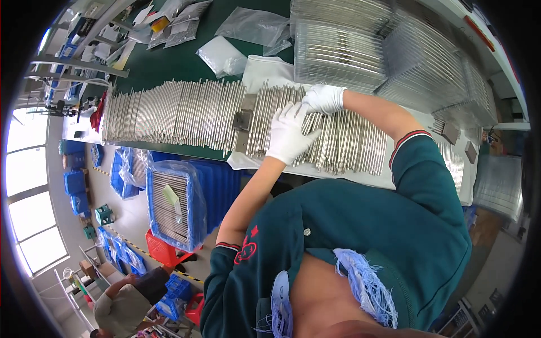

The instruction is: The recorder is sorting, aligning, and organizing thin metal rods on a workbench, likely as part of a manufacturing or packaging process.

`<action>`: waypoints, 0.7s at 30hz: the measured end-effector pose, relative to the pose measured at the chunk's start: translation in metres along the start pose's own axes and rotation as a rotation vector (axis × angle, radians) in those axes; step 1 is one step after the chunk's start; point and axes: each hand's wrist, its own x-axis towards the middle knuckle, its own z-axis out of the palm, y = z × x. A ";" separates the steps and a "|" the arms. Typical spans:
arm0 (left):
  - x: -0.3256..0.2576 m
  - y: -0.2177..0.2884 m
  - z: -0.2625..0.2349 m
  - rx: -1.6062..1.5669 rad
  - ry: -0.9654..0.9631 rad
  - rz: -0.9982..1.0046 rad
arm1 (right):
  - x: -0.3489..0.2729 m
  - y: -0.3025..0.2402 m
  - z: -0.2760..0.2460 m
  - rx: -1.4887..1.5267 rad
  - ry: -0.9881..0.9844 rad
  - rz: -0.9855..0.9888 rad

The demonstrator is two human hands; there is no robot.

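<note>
Thin silvery metal rods (pixel 360 147) lie side by side in a long row on a white cloth, some of them crossing unevenly. My left hand (pixel 290 134), in a white glove, rests on these rods with its fingers stretched out and the thumb spread. Close by at the far side, my right hand (pixel 325 99), also gloved in white, is bent down at the rod ends with its fingers curled together. What its fingertips hold, if anything, is hidden. Left of my hands, a dark metal block (pixel 242 120) stands between this row and a second row of rods (pixel 174 112).
Clear plastic trays (pixel 341 53) full of rods are stacked at the back right. Plastic bags (pixel 253 28) and a white packet (pixel 221 57) lie on the green tabletop (pixel 197 48). Blue crates (pixel 214 188) stand below the table's near edge. Another person (pixel 127 301) is at the lower left.
</note>
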 end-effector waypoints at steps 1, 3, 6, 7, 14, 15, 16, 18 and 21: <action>-0.001 0.006 0.011 -0.053 -0.064 -0.078 | 0.002 0.000 0.002 0.059 0.017 0.052; -0.004 0.015 0.033 -0.157 -0.156 -0.212 | 0.005 -0.005 0.007 0.175 0.049 0.164; -0.020 0.018 0.053 0.034 -0.122 -0.205 | 0.002 -0.024 0.012 0.015 0.188 0.235; -0.023 0.021 0.058 0.053 -0.120 -0.239 | -0.002 -0.035 0.015 -0.004 0.286 0.312; -0.027 0.032 0.070 0.252 -0.227 -0.231 | -0.046 -0.117 0.064 0.338 0.765 1.232; -0.026 0.032 0.071 0.262 -0.224 -0.221 | -0.044 -0.126 0.075 0.284 0.750 1.211; -0.027 0.033 0.072 0.251 -0.207 -0.211 | -0.042 -0.133 0.086 0.298 0.651 1.254; -0.030 0.032 0.072 0.249 -0.191 -0.215 | -0.039 -0.139 0.101 0.280 0.656 1.172; -0.037 0.030 0.068 0.159 -0.163 -0.187 | -0.039 -0.138 0.110 0.383 0.869 1.190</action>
